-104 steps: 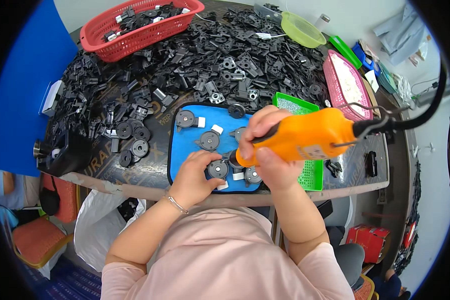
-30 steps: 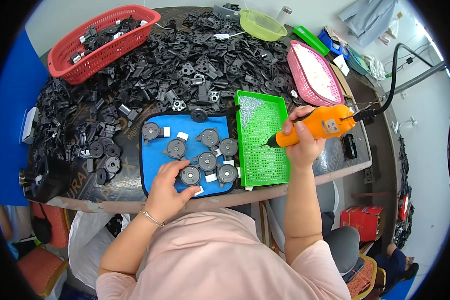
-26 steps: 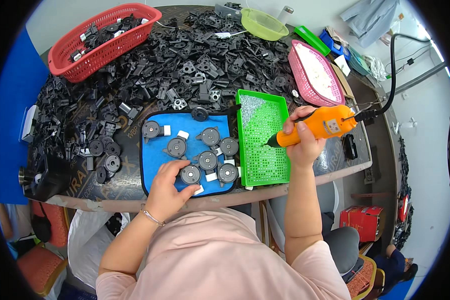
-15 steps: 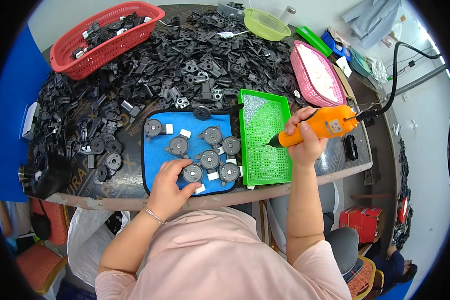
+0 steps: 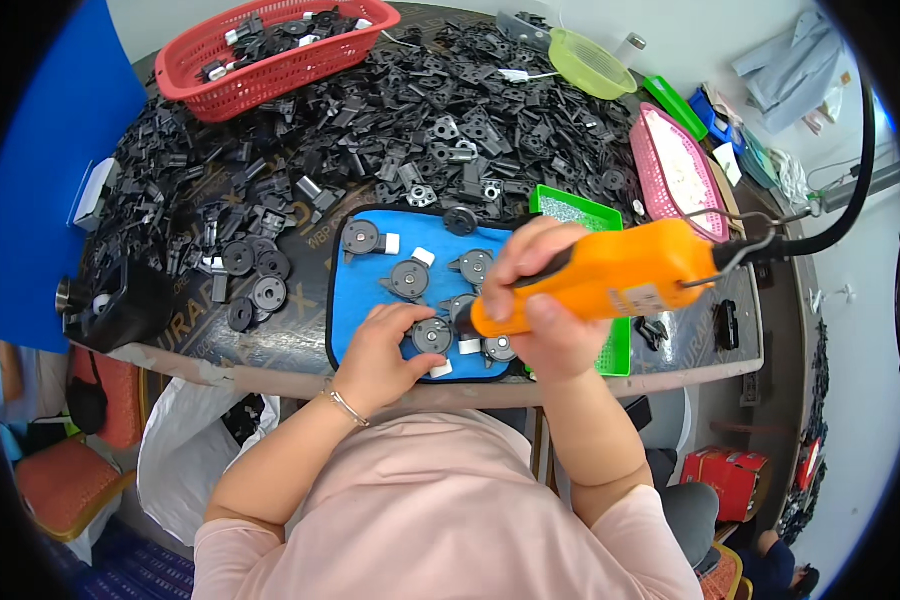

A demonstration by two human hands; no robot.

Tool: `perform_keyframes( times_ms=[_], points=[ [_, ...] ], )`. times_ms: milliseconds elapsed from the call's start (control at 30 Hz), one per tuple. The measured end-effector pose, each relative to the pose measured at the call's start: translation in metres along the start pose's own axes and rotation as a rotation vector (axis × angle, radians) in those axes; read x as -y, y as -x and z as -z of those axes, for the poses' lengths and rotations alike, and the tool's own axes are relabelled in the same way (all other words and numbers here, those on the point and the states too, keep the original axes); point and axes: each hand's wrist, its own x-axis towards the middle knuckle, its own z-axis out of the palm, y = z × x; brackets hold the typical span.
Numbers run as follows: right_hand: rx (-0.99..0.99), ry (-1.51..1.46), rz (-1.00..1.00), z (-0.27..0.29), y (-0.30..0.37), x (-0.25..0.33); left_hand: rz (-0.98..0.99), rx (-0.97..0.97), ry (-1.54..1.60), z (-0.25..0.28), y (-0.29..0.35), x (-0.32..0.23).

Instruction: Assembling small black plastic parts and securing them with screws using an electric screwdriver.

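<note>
My right hand (image 5: 562, 350) is wrapped round an orange electric screwdriver (image 5: 635, 265), its dark nose pointing left over the blue mat (image 5: 350, 325). Thumb and fingers of my left hand (image 5: 375, 362) grip the edges of a round black plastic part (image 5: 432, 337) with a white tab, lying on the mat. The screwdriver's nose is close to this part's right side; its bit tip cannot be made out. Several similar round parts lie around it, among them one (image 5: 408, 280) just behind and another (image 5: 361, 237) at the far left corner. The tool and right hand partly cover others.
A green perforated tray (image 5: 622, 352) with small silvery screws stands right of the mat, partly hidden by the screwdriver. Heaped black parts (image 5: 400, 110) spread behind. A red basket (image 5: 270, 80) and a pink basket (image 5: 675, 180) flank the heap. The tool's black cable (image 5: 850, 215) rises at right.
The screwdriver has swung left from over the green tray to the mat, close to my left hand. My left hand stays on the same round part. The whole view has shifted slightly.
</note>
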Motion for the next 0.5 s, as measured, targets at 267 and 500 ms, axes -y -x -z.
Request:
perform_keyframes(
  times_ms=[267, 500],
  points=[
    [0.087, -0.007, -0.075, -0.020, -0.002, -0.024, -0.024, -0.001, 0.044, 0.000, 0.000, 0.002],
    [0.088, -0.069, -0.144, -0.023, -0.002, -0.028, -0.064, -0.035, 0.022, -0.001, 0.001, 0.002]
  ],
)
